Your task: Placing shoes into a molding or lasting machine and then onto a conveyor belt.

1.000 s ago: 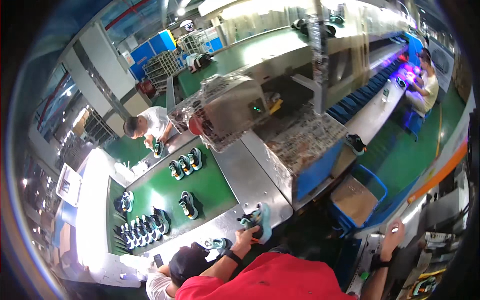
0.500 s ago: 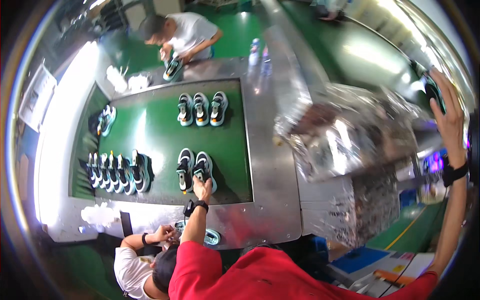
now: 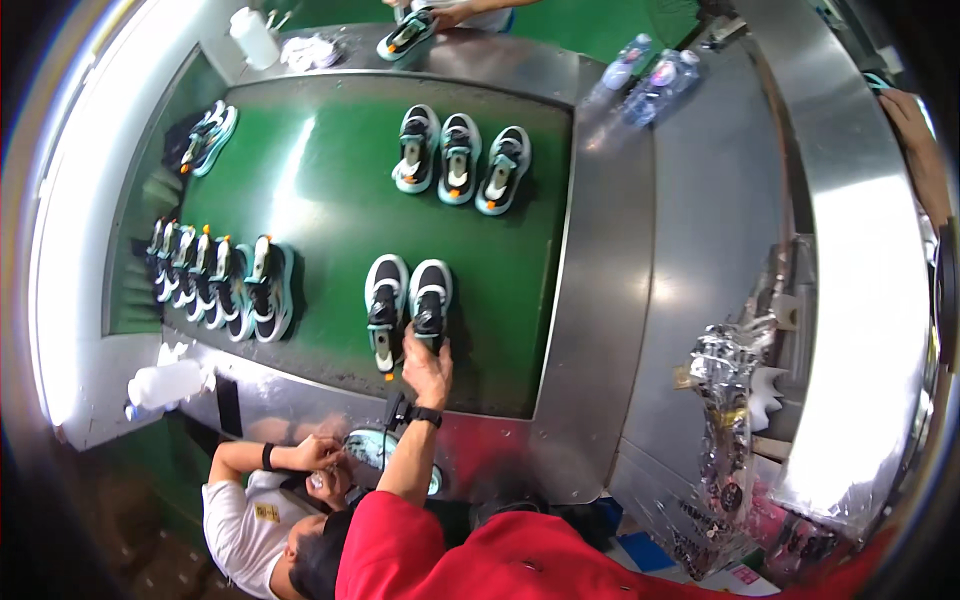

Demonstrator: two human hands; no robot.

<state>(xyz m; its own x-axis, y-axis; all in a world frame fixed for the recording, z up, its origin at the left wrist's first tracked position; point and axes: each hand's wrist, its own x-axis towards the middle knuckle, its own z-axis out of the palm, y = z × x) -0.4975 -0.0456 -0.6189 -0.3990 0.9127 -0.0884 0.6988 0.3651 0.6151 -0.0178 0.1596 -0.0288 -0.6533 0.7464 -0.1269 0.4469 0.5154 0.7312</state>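
Observation:
My left hand [image 3: 428, 372] is closed on the heel end of a black, white and teal sneaker [image 3: 430, 300] on the green belt [image 3: 330, 215]. Close beside it on the left lies a matching sneaker [image 3: 385, 300] with an orange tab at its heel. Far out at the right edge, my right hand [image 3: 912, 140] is partly cut off, its fingers bent round something. Only a thin teal rim of that thing shows now; the earlier frame shows a dark, teal-edged sneaker in that hand.
Three sneakers [image 3: 459, 158] stand farther up the belt; several more [image 3: 228, 285] line its left side. A metal frame [image 3: 600, 240] borders it. Bottles [image 3: 660, 88] stand at the back. Co-workers handle shoes across the belt and at lower left [image 3: 320, 452]. Plastic-wrapped goods [image 3: 725, 400] lie right.
The whole view has shifted, bringing the belt nearer and cutting off the far co-worker. My left hand stays at the same sneaker, now round its heel. My right hand has slid farther out of view.

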